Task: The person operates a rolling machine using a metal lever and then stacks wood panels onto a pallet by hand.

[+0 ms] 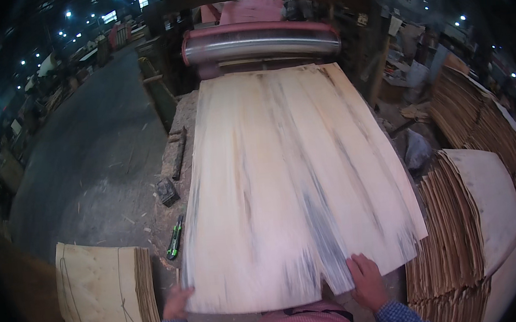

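Now the veneer sheet lies flat, long axis running six to twelve o'clock toward the roller. Left hand pinches its near corner; right hand presses flat, fingers spread.

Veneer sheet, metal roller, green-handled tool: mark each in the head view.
veneer sheet (284,183), head view, middle of its pale face.
metal roller (260,47), head view, shiny barrel at the sheet's far end.
green-handled tool (174,237), head view, mid-handle, left of the sheet.
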`<state>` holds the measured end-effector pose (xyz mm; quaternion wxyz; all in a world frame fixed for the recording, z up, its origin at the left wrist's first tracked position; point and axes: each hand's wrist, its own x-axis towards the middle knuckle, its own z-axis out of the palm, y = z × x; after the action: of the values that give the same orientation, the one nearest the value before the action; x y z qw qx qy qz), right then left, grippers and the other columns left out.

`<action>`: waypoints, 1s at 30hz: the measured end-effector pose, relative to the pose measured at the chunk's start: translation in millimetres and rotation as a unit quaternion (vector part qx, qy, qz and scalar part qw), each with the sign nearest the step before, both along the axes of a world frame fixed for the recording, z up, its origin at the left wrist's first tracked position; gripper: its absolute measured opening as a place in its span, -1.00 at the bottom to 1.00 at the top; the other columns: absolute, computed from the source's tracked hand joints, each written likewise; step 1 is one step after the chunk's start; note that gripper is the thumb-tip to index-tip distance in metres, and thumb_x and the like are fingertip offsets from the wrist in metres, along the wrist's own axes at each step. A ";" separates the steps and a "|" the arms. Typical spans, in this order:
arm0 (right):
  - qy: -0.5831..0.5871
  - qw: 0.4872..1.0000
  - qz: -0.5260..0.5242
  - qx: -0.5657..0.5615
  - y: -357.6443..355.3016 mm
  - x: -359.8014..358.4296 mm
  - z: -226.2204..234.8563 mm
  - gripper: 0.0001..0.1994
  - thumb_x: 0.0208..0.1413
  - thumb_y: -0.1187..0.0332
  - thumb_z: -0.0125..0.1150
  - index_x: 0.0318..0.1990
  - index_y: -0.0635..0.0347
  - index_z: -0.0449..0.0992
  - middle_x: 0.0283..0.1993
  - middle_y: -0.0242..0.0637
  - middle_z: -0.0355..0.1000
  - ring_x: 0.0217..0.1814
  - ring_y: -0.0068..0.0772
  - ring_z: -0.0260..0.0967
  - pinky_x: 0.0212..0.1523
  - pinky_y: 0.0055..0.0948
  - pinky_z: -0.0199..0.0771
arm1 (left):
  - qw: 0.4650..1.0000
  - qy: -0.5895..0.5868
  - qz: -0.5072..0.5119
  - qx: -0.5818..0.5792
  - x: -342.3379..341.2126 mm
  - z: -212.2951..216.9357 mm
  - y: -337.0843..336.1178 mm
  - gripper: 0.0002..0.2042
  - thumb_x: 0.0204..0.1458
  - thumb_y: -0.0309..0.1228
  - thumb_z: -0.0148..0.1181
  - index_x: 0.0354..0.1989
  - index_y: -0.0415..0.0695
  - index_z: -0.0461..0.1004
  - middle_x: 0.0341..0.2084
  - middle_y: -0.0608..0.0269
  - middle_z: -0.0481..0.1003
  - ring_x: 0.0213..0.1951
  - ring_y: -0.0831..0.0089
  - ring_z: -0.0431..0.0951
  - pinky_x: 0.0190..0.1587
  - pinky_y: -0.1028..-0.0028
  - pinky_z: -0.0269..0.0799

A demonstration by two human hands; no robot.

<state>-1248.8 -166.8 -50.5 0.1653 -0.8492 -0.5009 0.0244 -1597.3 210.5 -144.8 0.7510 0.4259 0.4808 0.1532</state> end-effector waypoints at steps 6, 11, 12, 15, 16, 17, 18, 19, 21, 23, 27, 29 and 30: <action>-0.005 0.996 0.006 0.084 80.9 109.4 -66.3 -0.24 -0.26 0.59 0.10 0.27 0.33 0.14 0.29 0.10 0.12 0.30 0.28 0.07 0.20 0.12 0.09 | 0.969 -0.168 0.180 0.003 88.3 39.3 39.8 -0.76 0.18 -0.33 0.03 -0.09 -0.22 0.41 -0.28 0.19 0.55 -0.31 0.34 0.60 -0.32 0.45 0.55; -0.023 0.994 -0.017 0.107 183.2 204.7 -115.0 -0.26 -0.15 0.61 0.01 0.33 0.24 0.09 0.39 0.01 0.04 0.38 0.23 -0.02 0.28 0.15 0.01 | 0.971 -0.005 0.227 0.069 82.0 -3.2 -4.6 -0.77 0.19 -0.32 0.03 -0.10 -0.20 0.41 -0.32 0.25 0.55 -0.37 0.47 0.59 -0.42 0.60 0.51; -0.052 0.994 -0.019 0.097 201.9 225.9 -135.1 -0.29 -0.11 0.60 -0.02 0.33 0.23 0.09 0.39 -0.02 0.04 0.38 0.22 -0.02 0.28 0.16 -0.01 | 0.966 0.042 0.248 0.055 89.1 -0.6 -18.6 -0.82 0.19 -0.36 0.03 -0.19 -0.20 0.46 -0.41 0.31 0.53 -0.44 0.57 0.53 -0.44 0.65 0.43; -0.087 0.994 -0.023 0.060 237.4 269.2 -155.2 -0.28 -0.10 0.54 0.00 0.35 0.17 0.08 0.41 -0.10 0.02 0.41 0.15 -0.06 0.27 0.18 0.01 | 0.969 0.069 0.201 0.129 90.5 -17.4 -30.3 -0.86 0.14 -0.41 0.07 -0.28 -0.19 0.51 -0.54 0.41 0.44 -0.58 0.69 0.31 -0.51 0.66 0.21; -0.100 0.994 -0.029 0.044 247.7 282.1 -158.2 -0.28 -0.10 0.52 0.01 0.35 0.16 0.08 0.42 -0.13 0.01 0.42 0.12 -0.07 0.26 0.19 0.01 | 0.970 0.083 0.187 0.132 89.3 -21.4 -29.7 -0.84 0.18 -0.37 0.05 -0.22 -0.17 0.50 -0.46 0.39 0.49 -0.49 0.69 0.38 -0.45 0.66 0.29; -0.122 0.991 -0.049 0.012 256.9 303.7 -161.1 -0.27 -0.10 0.51 0.02 0.35 0.12 0.08 0.43 -0.15 0.00 0.42 0.11 -0.07 0.24 0.20 0.05 | 0.961 0.116 0.220 0.119 105.1 -11.4 -31.9 -0.83 0.17 -0.36 0.06 -0.18 -0.16 0.50 -0.44 0.42 0.48 -0.44 0.70 0.40 -0.42 0.65 0.29; -0.098 0.994 -0.050 -0.001 272.8 311.9 -154.5 -0.27 -0.10 0.51 0.02 0.35 0.10 0.08 0.43 -0.18 0.00 0.43 0.09 -0.07 0.22 0.21 0.08 | 0.964 0.119 0.212 0.110 98.3 -19.0 -31.2 -0.81 0.14 -0.36 0.10 -0.14 -0.16 0.49 -0.39 0.43 0.48 -0.36 0.69 0.42 -0.38 0.64 0.29; -0.114 0.991 -0.058 -0.026 289.2 316.7 -150.3 -0.28 -0.08 0.50 0.04 0.35 0.09 0.07 0.44 -0.23 -0.01 0.43 0.06 -0.07 0.23 0.21 0.09 | 0.961 0.146 0.206 0.114 92.7 -26.1 -31.6 -0.80 0.13 -0.37 0.12 -0.12 -0.16 0.49 -0.40 0.43 0.49 -0.37 0.68 0.42 -0.39 0.63 0.30; -0.128 0.989 -0.065 -0.047 320.1 330.7 -137.9 -0.31 -0.01 0.40 0.10 0.35 0.01 0.07 0.43 -0.28 0.00 0.42 0.02 -0.05 0.22 0.20 0.15 | 0.956 0.193 0.185 0.120 87.6 -37.9 -31.3 -0.77 0.10 -0.39 0.15 -0.08 -0.17 0.49 -0.40 0.42 0.49 -0.39 0.65 0.44 -0.40 0.61 0.32; -0.092 0.993 -0.065 -0.031 336.2 347.6 -124.5 -0.42 0.08 0.32 0.07 0.30 0.04 0.15 0.36 -0.22 0.10 0.33 0.03 0.08 0.12 0.16 0.28 | 0.953 0.211 0.172 0.135 90.4 -45.8 -20.3 -0.75 0.07 -0.40 0.17 -0.09 -0.20 0.50 -0.42 0.39 0.51 -0.43 0.61 0.46 -0.42 0.58 0.34; -0.095 0.994 -0.047 -0.008 318.6 331.6 -146.7 -0.50 0.18 0.18 0.03 0.25 0.10 0.23 0.34 -0.15 0.14 0.35 0.06 0.06 0.15 0.16 0.22 | 0.912 0.313 0.168 0.203 83.2 -74.4 6.5 -0.70 0.00 -0.31 0.19 -0.13 -0.22 0.54 -0.45 0.21 0.57 -0.47 0.48 0.53 -0.37 0.47 0.43; -0.130 0.990 -0.045 0.009 282.5 298.8 -159.8 -0.51 0.19 0.16 0.02 0.26 0.10 0.24 0.35 -0.14 0.13 0.37 0.08 0.03 0.19 0.17 0.17 | 0.879 0.388 0.117 0.252 82.0 -72.3 13.9 -0.71 -0.03 -0.27 0.20 -0.19 -0.19 0.57 -0.42 0.13 0.59 -0.41 0.37 0.58 -0.29 0.40 0.46; -0.140 0.989 -0.039 0.014 260.1 281.3 -164.4 -0.50 0.20 0.17 0.02 0.26 0.09 0.23 0.36 -0.13 0.12 0.38 0.08 0.01 0.21 0.17 0.13 | 0.860 0.420 0.087 0.276 84.2 -68.5 15.2 -0.71 -0.04 -0.25 0.20 -0.22 -0.18 0.58 -0.40 0.10 0.60 -0.38 0.32 0.60 -0.25 0.37 0.47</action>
<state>-967.4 93.3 -214.9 0.1063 -0.8610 -0.4855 -0.1078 -1513.1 225.6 -213.3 0.3129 0.5965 0.7235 0.1509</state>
